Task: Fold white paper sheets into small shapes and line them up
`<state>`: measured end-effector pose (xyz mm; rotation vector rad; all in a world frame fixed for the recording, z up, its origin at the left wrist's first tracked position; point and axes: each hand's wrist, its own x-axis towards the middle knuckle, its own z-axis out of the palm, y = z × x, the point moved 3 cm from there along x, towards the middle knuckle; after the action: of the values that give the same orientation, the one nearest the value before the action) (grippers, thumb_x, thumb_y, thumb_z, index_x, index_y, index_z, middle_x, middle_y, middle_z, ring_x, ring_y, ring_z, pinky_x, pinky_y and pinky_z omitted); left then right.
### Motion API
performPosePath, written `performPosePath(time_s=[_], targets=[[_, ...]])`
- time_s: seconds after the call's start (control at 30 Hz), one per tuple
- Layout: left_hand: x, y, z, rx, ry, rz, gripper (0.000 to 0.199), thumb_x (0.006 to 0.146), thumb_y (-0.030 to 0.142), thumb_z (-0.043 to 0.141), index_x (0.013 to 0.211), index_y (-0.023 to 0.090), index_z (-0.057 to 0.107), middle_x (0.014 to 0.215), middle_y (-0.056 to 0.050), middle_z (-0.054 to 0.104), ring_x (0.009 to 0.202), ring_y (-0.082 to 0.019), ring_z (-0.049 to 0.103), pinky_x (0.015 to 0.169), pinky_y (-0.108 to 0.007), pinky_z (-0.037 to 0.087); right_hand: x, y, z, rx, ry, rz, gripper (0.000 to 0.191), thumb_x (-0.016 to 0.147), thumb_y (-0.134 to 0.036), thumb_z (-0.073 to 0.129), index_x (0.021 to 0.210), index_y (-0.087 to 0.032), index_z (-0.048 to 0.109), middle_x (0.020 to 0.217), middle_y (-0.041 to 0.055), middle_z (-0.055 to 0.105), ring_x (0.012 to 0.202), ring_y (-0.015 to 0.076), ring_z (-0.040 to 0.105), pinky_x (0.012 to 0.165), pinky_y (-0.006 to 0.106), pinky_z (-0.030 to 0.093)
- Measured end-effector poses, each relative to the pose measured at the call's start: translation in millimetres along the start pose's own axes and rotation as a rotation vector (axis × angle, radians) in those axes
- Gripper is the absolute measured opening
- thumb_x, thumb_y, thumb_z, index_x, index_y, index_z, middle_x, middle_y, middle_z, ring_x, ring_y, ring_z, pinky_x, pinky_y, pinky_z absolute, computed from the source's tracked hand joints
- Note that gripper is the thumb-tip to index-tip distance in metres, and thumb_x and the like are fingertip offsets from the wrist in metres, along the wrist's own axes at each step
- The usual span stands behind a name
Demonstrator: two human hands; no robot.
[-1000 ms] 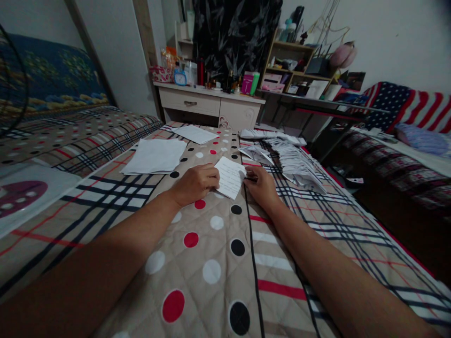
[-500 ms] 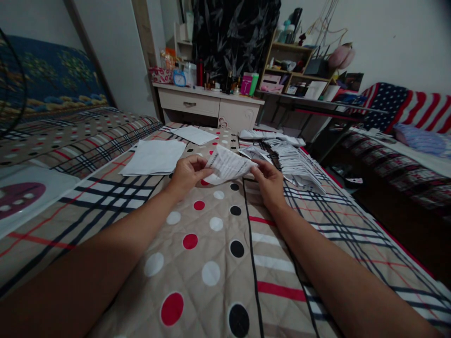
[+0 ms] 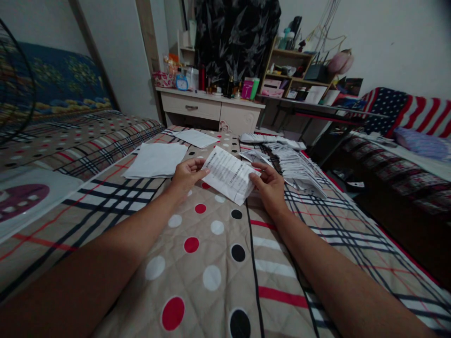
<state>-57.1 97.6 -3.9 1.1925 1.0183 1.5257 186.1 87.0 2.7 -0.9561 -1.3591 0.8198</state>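
Observation:
Between my two hands is a white sheet of printed paper [image 3: 229, 175], tilted, its lines of print facing me. My left hand [image 3: 188, 176] pinches its left edge between thumb and fingers. On the opposite edge, my right hand [image 3: 268, 183] grips the paper the same way. Just left of my left hand lies a stack of white sheets [image 3: 157, 159] on the bedspread [image 3: 211, 253]. Farther back rests another white sheet [image 3: 196, 138]. Beyond my right hand, a row of folded papers [image 3: 296, 164] fans out, and a folded paper [image 3: 259, 156] lies partly behind my fingers.
A white bag with a purple print [image 3: 24, 199] lies at the left. A bundle of white papers [image 3: 271, 139] sits at the far end of the bed. Behind stand a white dresser [image 3: 207, 110] with bottles and a desk [image 3: 317, 105] with shelves.
The paper has opened out flatter between my hands, its lower corner now hanging down toward me. My hands stay in nearly the same place. The view has shifted slightly.

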Motion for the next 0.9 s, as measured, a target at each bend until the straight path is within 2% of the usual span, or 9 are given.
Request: performPosePath(time_s=[0.1, 0.27, 0.53, 0.63, 0.77, 0.9], targets=[[1.0, -0.1, -1.3, 0.044, -0.021, 0.046, 0.054, 0.048, 0.035, 0.091, 0.093, 0.012, 0.070, 0.092, -0.007, 0.076, 0.084, -0.021, 0.070, 0.081, -0.033, 0.057, -1.4, -2.0, 0.9, -0.048, 0.002, -0.052, 0.034, 0.071, -0.034, 0.077, 0.100, -0.021, 0.068, 0.083, 0.0031, 0.073, 0.068, 0.0177, 0.065, 0.060, 0.029, 0.051], [-1.8, 0.6, 1.7, 0.120, -0.105, 0.018, 0.056, 0.049, 0.037, 0.092, 0.094, 0.012, 0.071, 0.097, -0.009, 0.076, 0.086, -0.024, 0.071, 0.077, -0.034, 0.057, -2.5, -0.2, 2.7, -0.097, -0.026, -0.092, 0.037, 0.067, -0.030, 0.081, 0.101, -0.021, 0.069, 0.097, 0.0049, 0.074, 0.080, 0.0199, 0.069, 0.067, 0.032, 0.055], [-7.4, 1.0, 5.6, 0.170, -0.084, 0.004, 0.050, 0.055, 0.045, 0.088, 0.092, 0.013, 0.075, 0.094, -0.008, 0.076, 0.081, -0.022, 0.070, 0.074, -0.032, 0.055, -3.7, -0.3, 6.6, -0.073, -0.091, -0.051, 0.038, 0.065, -0.032, 0.082, 0.100, -0.022, 0.070, 0.093, 0.0044, 0.074, 0.080, 0.0212, 0.069, 0.073, 0.035, 0.058], [-6.5, 0.5, 5.7, 0.142, -0.059, -0.005, 0.049, 0.058, 0.054, 0.084, 0.084, 0.013, 0.076, 0.083, -0.007, 0.075, 0.073, -0.020, 0.067, 0.066, -0.029, 0.051, -3.5, -0.8, 7.5, -0.054, -0.101, -0.040, 0.034, 0.069, -0.037, 0.080, 0.098, -0.021, 0.071, 0.088, 0.0040, 0.075, 0.074, 0.0196, 0.068, 0.066, 0.032, 0.056], [-3.9, -1.9, 4.0, 0.149, -0.030, -0.004, 0.052, 0.061, 0.064, 0.078, 0.072, 0.014, 0.072, 0.069, -0.004, 0.071, 0.065, -0.019, 0.063, 0.058, -0.027, 0.046, -3.7, -2.1, 8.4, -0.046, -0.100, -0.027, 0.031, 0.073, -0.045, 0.075, 0.091, -0.020, 0.072, 0.070, 0.0012, 0.070, 0.053, 0.0143, 0.059, 0.047, 0.026, 0.048], [-0.6, -6.2, 1.2, 0.171, -0.011, -0.006, 0.053, 0.064, 0.068, 0.074, 0.066, 0.015, 0.067, 0.064, -0.002, 0.066, 0.064, -0.017, 0.060, 0.055, -0.025, 0.043, -6.7, -6.3, 9.7, -0.029, -0.160, 0.020, 0.031, 0.076, -0.049, 0.072, 0.080, -0.019, 0.070, 0.060, -0.0006, 0.065, 0.046, 0.0123, 0.053, 0.040, 0.024, 0.043]])
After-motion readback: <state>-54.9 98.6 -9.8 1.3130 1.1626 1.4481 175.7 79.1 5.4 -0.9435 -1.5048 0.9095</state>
